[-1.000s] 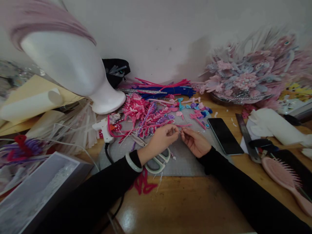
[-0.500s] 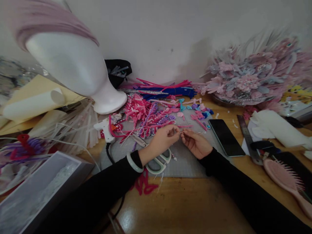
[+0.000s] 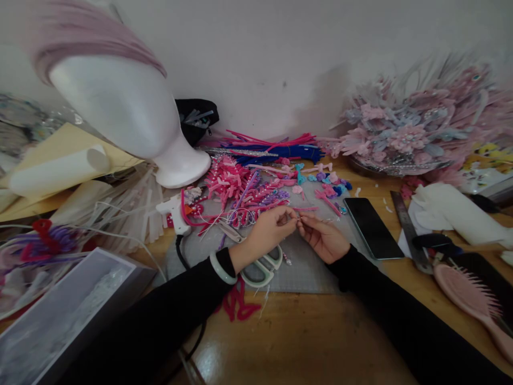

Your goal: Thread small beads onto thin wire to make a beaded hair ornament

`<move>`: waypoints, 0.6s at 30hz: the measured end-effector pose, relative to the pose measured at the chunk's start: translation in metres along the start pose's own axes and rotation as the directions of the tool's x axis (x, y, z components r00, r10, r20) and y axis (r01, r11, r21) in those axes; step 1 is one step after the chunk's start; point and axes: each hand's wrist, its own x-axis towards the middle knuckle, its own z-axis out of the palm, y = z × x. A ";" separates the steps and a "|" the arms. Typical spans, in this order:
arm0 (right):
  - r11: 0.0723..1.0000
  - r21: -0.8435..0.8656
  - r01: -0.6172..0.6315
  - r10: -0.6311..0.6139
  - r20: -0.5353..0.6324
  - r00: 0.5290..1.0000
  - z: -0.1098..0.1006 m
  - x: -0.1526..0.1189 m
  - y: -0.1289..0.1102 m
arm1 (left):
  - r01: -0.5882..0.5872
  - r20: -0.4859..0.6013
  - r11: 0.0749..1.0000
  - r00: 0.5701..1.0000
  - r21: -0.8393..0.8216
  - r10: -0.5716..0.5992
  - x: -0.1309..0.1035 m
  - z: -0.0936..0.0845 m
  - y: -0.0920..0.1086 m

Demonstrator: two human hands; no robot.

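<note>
Counting from my two hands, dark pink fuzzy loops (image 3: 240, 309) lie closest, at seven o'clock. A bit farther at seven, scissors (image 3: 258, 279) rest on the gray mat (image 3: 316, 278), partly hidden by my left wrist. My left hand (image 3: 269, 232) has its thumb and pointer pinched together, and so does my right hand (image 3: 324, 239). Between their tips, over the mat, I see a tiny thing (image 3: 298, 218), too small to name. A phone (image 3: 373, 227) lies at three, a white glue gun (image 3: 178, 218) at nine, a pink fuzzy pile (image 3: 227, 181) at ten, blue fuzzy sticks (image 3: 294, 153) at twelve.
</note>
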 end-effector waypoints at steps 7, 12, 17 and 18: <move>1.000 0.002 -0.009 0.009 0.004 1.000 0.001 0.001 0.000 | -0.003 -0.004 1.000 1.000 0.017 0.003 0.000 0.000 -0.001; 1.000 -0.006 -0.004 0.004 0.000 1.000 0.001 0.002 0.000 | -0.016 -0.008 1.000 1.000 0.015 0.016 0.001 0.000 -0.002; 0.999 -0.043 0.001 -0.002 -0.007 1.000 0.001 0.001 0.001 | -0.010 -0.006 1.000 1.000 0.009 0.010 0.000 0.000 -0.003; 0.999 -0.049 0.003 -0.003 -0.011 1.000 0.001 0.001 0.001 | -0.006 -0.006 1.000 1.000 0.008 0.006 0.000 0.000 -0.003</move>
